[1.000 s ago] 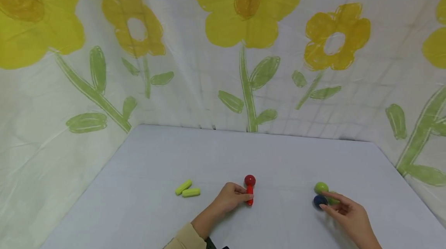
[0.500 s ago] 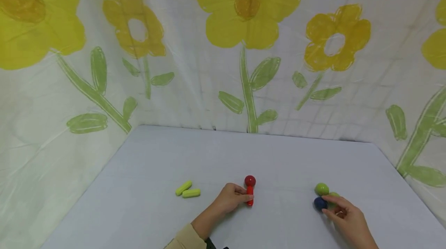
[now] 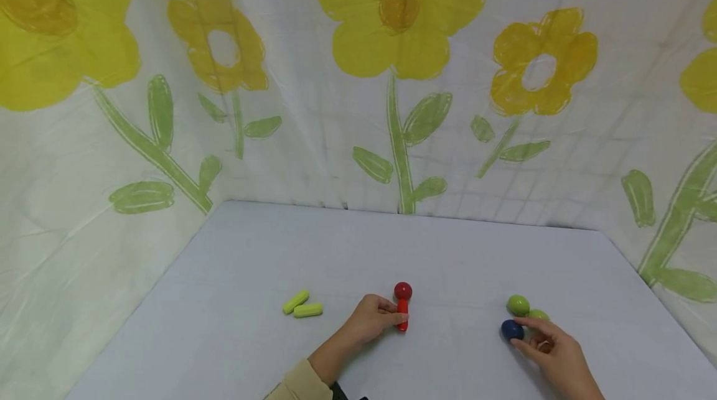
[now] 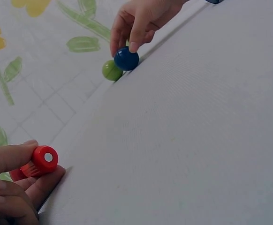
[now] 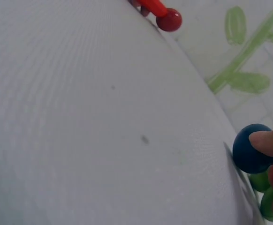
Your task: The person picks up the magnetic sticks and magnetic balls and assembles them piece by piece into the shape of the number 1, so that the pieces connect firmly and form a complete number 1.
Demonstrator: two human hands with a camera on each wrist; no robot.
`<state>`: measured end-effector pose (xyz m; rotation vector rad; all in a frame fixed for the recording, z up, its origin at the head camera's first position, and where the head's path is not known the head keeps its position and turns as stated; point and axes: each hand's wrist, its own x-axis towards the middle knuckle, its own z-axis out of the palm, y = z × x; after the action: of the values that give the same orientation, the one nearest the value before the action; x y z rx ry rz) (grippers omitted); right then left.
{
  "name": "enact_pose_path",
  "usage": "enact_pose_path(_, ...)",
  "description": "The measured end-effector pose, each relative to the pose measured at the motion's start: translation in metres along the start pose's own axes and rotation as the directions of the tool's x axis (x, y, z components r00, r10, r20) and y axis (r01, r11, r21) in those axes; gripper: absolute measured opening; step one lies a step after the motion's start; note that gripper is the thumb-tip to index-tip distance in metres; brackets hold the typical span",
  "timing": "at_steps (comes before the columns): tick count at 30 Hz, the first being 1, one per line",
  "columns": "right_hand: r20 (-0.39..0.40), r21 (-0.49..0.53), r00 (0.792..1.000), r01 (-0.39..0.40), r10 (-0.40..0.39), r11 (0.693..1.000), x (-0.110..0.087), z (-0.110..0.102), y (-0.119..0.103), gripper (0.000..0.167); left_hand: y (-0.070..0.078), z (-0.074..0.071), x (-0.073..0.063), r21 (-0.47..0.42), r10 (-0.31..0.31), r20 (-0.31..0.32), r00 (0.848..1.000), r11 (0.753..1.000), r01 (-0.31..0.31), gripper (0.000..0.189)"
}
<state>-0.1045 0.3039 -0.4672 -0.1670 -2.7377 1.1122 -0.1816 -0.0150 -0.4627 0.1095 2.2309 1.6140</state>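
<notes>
Currently, from my remote station, I log two yellow-green faceted sticks, one close beside the other, toward the left edge of the white desk. Two glossy green balls sit toward its right edge; my right hand partly covers the nearer one. White sheeting with painted yellow flowers stands along the far edge. Right thumb and forefinger: parted by a glossy dark-blue ball's width, pinching it, just nearside of the green pair; desk contact under it I cannot tell. Left hand: thumb and fingers closed to the thickness of a red rod, midway between side edges, a glossy red ball at its far end. Marking: pale round spot on the rod's near end.
</notes>
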Motion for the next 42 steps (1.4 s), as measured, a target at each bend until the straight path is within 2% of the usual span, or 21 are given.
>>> enact_pose_path(11, 0.026, 0.006, 1.0, -0.016, 0.016, 1.0, -0.001, 0.005, -0.004, 0.042, -0.004, 0.0, 0.003, 0.004, 0.0, 0.004, 1.0, 1.0, 0.0, 0.02)
enact_pose_path(18, 0.073, 0.023, 0.996, -0.061, 0.059, 0.998, -0.001, 0.013, -0.01, 0.044, -0.005, 0.0, 0.003, -0.003, 0.06, 0.01, 0.998, 0.998, -0.06, 0.021)
enact_pose_path(21, 0.089, 0.047, 0.994, -0.066, 0.061, 0.997, -0.002, 0.017, -0.015, 0.043, -0.004, 0.0, 0.002, -0.003, 0.062, 0.006, 0.998, 0.998, -0.062, 0.021)
enact_pose_path(28, 0.077, 0.098, 0.997, 0.018, -0.026, 0.995, -0.003, 0.029, -0.025, 0.037, -0.003, 0.001, 0.001, -0.005, 0.069, 0.001, 0.998, 0.998, -0.069, 0.021)
enact_pose_path(34, 0.093, 0.17, 0.993, 0.054, -0.07, 0.984, -0.005, 0.04, -0.032, 0.034, -0.004, 0.001, 0.002, -0.001, 0.064, 0.008, 0.998, 0.998, -0.064, 0.022)
enact_pose_path(42, 0.155, 0.231, 0.971, 0.144, -0.183, 0.962, -0.003, 0.052, -0.041, 0.034, -0.004, 0.0, 0.003, -0.005, 0.062, 0.018, 0.998, 0.998, -0.062, 0.02)
